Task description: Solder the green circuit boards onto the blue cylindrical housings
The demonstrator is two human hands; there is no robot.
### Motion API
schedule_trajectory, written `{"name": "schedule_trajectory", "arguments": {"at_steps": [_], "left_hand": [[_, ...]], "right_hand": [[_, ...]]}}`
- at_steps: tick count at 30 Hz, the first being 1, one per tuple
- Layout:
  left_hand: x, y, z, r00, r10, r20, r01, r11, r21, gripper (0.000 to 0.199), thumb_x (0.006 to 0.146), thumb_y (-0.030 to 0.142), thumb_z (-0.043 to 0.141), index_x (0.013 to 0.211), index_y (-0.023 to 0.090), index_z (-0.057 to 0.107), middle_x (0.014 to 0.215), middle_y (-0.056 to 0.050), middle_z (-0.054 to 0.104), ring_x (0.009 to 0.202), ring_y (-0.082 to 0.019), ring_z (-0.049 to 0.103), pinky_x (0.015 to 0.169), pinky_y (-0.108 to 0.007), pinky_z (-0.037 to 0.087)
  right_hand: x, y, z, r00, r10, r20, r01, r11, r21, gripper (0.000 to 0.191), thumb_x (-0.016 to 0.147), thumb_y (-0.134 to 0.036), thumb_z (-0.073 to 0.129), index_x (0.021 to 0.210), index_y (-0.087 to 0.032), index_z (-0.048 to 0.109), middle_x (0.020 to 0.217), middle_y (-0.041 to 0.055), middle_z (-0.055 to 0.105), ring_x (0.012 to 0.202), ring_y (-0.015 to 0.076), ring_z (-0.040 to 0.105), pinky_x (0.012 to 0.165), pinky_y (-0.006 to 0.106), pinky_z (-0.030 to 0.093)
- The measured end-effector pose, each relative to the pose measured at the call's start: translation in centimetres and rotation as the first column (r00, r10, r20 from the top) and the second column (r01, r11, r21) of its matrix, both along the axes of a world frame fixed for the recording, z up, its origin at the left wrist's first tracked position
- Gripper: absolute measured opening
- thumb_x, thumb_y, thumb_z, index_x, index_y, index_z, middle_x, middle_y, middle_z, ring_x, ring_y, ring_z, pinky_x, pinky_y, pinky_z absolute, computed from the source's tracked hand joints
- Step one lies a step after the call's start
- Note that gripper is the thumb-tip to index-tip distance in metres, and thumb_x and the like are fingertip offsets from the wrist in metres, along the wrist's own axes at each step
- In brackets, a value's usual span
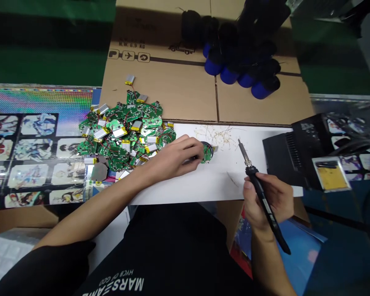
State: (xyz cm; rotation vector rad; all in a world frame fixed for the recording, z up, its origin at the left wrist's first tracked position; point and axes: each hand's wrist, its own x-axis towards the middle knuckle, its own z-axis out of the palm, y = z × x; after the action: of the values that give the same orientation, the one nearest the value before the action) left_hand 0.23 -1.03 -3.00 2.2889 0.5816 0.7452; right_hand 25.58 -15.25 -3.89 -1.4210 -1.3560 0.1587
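Observation:
My left hand point(187, 154) is closed at the middle of the white work surface. Its fingers curl around a small round green circuit board point(207, 153) with dark wires at its edge; the hand hides much of it. My right hand point(269, 197) grips a black-handled soldering iron point(261, 193). The iron's metal tip points up and away, above the white surface and apart from the board. Left of my left hand lies a heap of green circuit boards point(121, 152) with silver and yellow battery cells point(119, 131) wired to them.
Several blue and black cylindrical housings point(229, 74) stand on a flattened cardboard box point(172, 88) at the back. To the right is a black soldering station point(283, 152) with a yellow sponge point(331, 177) in a tray. Wire scraps point(223, 137) litter the white surface point(215, 185).

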Motion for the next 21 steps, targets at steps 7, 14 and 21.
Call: {"name": "schedule_trajectory", "arguments": {"at_steps": [7, 14, 21], "left_hand": [[0.0, 0.0, -0.1, 1.0, 0.009, 0.009, -0.009, 1.0, -0.008, 0.011, 0.105, 0.016, 0.056, 0.103, 0.021, 0.065, 0.113, -0.007, 0.071, 0.105, -0.021, 0.062, 0.097, -0.036, 0.052], [0.1, 0.1, 0.0, 1.0, 0.013, 0.004, -0.013, 1.0, -0.005, 0.011, 0.106, 0.018, 0.057, 0.103, 0.021, 0.067, 0.112, -0.007, 0.072, 0.105, -0.021, 0.063, 0.097, -0.036, 0.052], [0.0, 0.1, 0.2, 1.0, 0.015, -0.014, -0.015, 1.0, -0.025, 0.012, 0.107, 0.02, 0.056, 0.103, 0.021, 0.068, 0.115, -0.008, 0.073, 0.108, -0.022, 0.064, 0.1, -0.036, 0.052]], "right_hand": [[0.1, 0.7, -1.1, 0.996, -0.018, -0.087, 0.013, 0.998, -0.058, 0.033, 0.09, -0.02, 0.081, 0.12, -0.023, 0.07, 0.102, 0.0036, 0.077, 0.082, 0.0183, 0.08, 0.072, 0.032, 0.067], [0.2, 0.3, -1.3, 0.993, -0.019, -0.113, 0.009, 0.996, -0.083, 0.033, 0.091, -0.021, 0.081, 0.121, -0.023, 0.07, 0.1, 0.004, 0.078, 0.083, 0.0192, 0.081, 0.074, 0.033, 0.068], [0.0, 0.4, -2.4, 0.991, -0.064, -0.118, 0.051, 0.993, -0.105, 0.031, 0.091, -0.024, 0.081, 0.121, -0.023, 0.071, 0.101, 0.0047, 0.079, 0.084, 0.0196, 0.081, 0.074, 0.033, 0.067]]}}
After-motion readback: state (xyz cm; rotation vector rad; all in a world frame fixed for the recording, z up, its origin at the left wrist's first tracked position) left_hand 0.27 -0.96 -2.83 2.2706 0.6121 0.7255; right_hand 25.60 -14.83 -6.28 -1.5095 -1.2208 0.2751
